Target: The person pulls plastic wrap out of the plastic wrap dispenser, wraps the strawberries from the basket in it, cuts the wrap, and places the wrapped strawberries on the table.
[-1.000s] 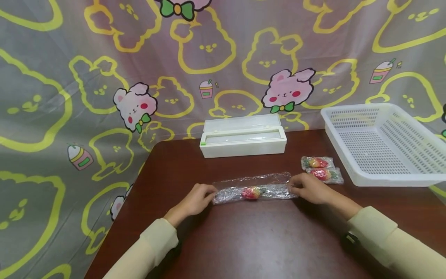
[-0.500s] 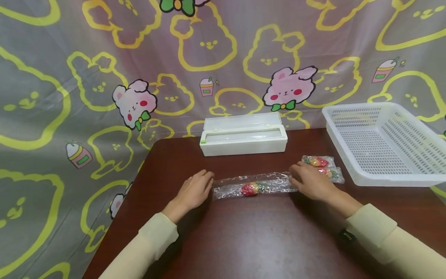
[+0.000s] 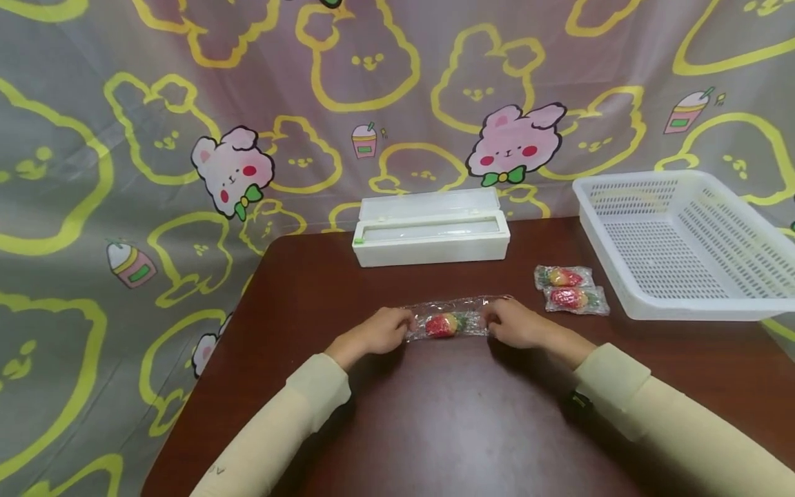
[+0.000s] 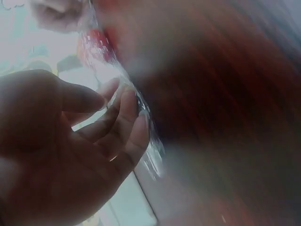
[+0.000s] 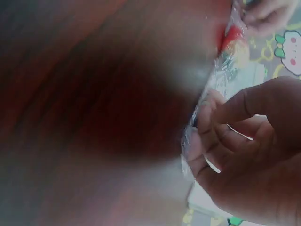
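Observation:
A red and yellow strawberry-shaped piece (image 3: 442, 324) with a green top lies wrapped in a strip of clear plastic film (image 3: 474, 321) on the dark wooden table. My left hand (image 3: 386, 329) pinches the left end of the film with curled fingers. At the opposite end, my right hand (image 3: 514, 322) holds the film between thumb and fingers. Both wrist views show the film (image 4: 154, 157) running along the fingertips, though they are blurred. The tucked parts of the film under the fingers are hidden.
Two similar film-wrapped strawberry pieces (image 3: 570, 299) lie to the right of my right hand. A long white box (image 3: 431, 250) with a raised lid stands at the back. The white perforated basket (image 3: 633, 293) sits at the right, before a patterned curtain (image 3: 397, 83).
Both hands lifted slightly off the film ends, then moved inward. They now hold closer to the strawberry piece, and the visible strip between them is shorter.

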Demonstrator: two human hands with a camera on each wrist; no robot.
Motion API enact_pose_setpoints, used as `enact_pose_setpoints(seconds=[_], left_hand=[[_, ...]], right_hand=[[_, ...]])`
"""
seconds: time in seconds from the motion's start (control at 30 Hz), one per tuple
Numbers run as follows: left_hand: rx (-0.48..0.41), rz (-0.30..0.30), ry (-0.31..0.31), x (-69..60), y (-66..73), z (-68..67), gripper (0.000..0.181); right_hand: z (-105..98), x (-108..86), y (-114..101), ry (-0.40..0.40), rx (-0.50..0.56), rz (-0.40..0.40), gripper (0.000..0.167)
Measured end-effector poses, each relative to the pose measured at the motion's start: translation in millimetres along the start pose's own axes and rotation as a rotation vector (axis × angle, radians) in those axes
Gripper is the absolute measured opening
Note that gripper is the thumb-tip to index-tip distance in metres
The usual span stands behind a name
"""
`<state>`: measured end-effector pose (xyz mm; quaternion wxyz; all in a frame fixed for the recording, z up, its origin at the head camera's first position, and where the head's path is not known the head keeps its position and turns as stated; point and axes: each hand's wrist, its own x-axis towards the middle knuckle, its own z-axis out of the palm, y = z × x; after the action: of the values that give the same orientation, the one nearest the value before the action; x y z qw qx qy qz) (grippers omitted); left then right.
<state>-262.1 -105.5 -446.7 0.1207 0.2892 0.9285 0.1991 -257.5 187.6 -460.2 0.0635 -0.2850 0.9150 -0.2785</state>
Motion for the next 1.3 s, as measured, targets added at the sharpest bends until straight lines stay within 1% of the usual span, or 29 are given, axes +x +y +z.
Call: enact_pose_setpoints(seconds=[0.07, 0.2, 0.3, 0.37, 0.43, 0.5, 0.53, 0.6, 0.63, 0.67, 0.7, 0.8, 0.87, 0.93, 1.0, 1.1, 1.2, 1.3], left_hand=[[-0.001, -0.027, 0.004, -4.4, -4.8, -2.2, 0.022], [0.005, -0.049, 0.015, -14.2, -12.9, -6.9, 0.022], [0.007, -0.059, 0.019, -24.2, -19.0, -7.7, 0.018], [0.019, -0.045, 0.026, -31.3, -24.0, -10.7, 0.015], [0.032, -0.019, 0.045, -39.0, -26.6, -12.6, 0.010], [0.053, 0.028, 0.058, -44.4, -25.9, -13.4, 0.016], [0.064, 0.050, 0.065, -45.8, -23.9, -12.9, 0.021], [0.108, 0.093, 0.076, -45.4, -17.2, -10.4, 0.035], [0.132, 0.111, 0.081, -43.6, -13.8, -8.3, 0.039], [0.159, 0.128, 0.087, -41.5, -10.6, -5.8, 0.043], [0.193, 0.134, 0.098, -39.3, -7.9, -2.9, 0.044], [0.303, 0.157, 0.159, -33.6, -4.5, 5.7, 0.032], [0.358, 0.161, 0.207, -31.6, -6.7, 9.0, 0.022], [0.388, 0.157, 0.239, -31.4, -10.5, 10.7, 0.018], [0.368, 0.150, 0.261, -32.0, -14.5, 9.8, 0.016], [0.266, 0.146, 0.283, -34.4, -20.2, 6.0, 0.017], [0.140, 0.144, 0.292, -36.4, -24.0, 0.7, 0.014], [0.065, 0.130, 0.287, -36.8, -25.0, -4.8, 0.011]], right_hand=[[-3, -3.6, 5, -0.009, -0.005, 0.022, 0.017], [-10, -9.2, 9, -0.032, -0.005, 0.067, 0.017], [-14, -16.1, 13, -0.048, -0.013, 0.090, 0.017], [-19, -20.5, 14, -0.047, -0.041, 0.080, 0.017], [-22, -26.1, 15, -0.041, -0.072, 0.051, 0.014], [-23, -31.5, 12, -0.026, -0.142, 0.002, 0.003], [-23, -34.0, 10, -0.015, -0.193, -0.028, 0.007], [-20, -36.8, 6, 0.006, -0.306, -0.082, 0.024], [-18, -37.4, 5, 0.021, -0.371, -0.106, 0.030], [-16, -37.5, 3, 0.039, -0.436, -0.127, 0.034], [-14, -36.8, 3, 0.055, -0.489, -0.150, 0.034], [-5, -33.6, 6, 0.106, -0.609, -0.188, 0.027], [-2, -30.2, 9, 0.136, -0.653, -0.199, 0.021], [-1, -27.8, 13, 0.158, -0.677, -0.208, 0.017], [-3, -26.2, 17, 0.173, -0.659, -0.218, 0.013], [-8, -25.6, 22, 0.174, -0.564, -0.214, 0.012], [-17, -25.9, 23, 0.148, -0.427, -0.165, 0.012], [-26, -24.2, 23, 0.109, -0.305, -0.102, 0.007]])
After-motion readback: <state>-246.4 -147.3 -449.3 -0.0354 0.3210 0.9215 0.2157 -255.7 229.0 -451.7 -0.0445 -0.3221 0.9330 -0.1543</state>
